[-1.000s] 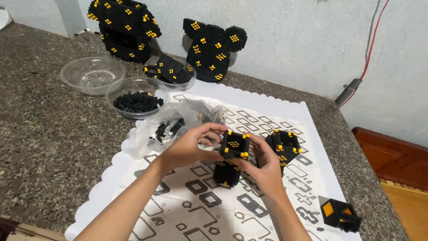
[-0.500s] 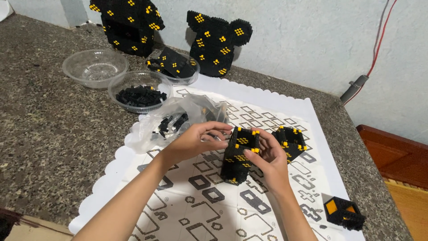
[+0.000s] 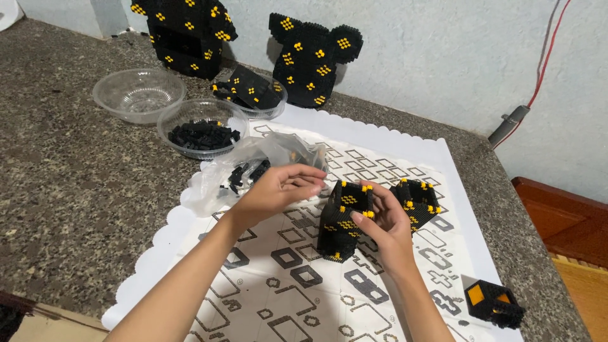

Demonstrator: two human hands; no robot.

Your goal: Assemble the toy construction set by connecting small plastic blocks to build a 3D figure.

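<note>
The right hand (image 3: 386, 225) has its grip on a black-and-yellow brick block (image 3: 344, 218) standing on the patterned mat (image 3: 285, 291), while the left hand (image 3: 278, 190) pinches its fingertips together beside the block's top.

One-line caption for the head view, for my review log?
Both hands, left hand and right hand, hold a black-and-yellow brick block upright above a patterned white mat.

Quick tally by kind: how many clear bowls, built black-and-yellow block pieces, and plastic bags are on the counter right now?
Clear bowls: 3
Block pieces: 6
Plastic bags: 1
Total: 10
</note>
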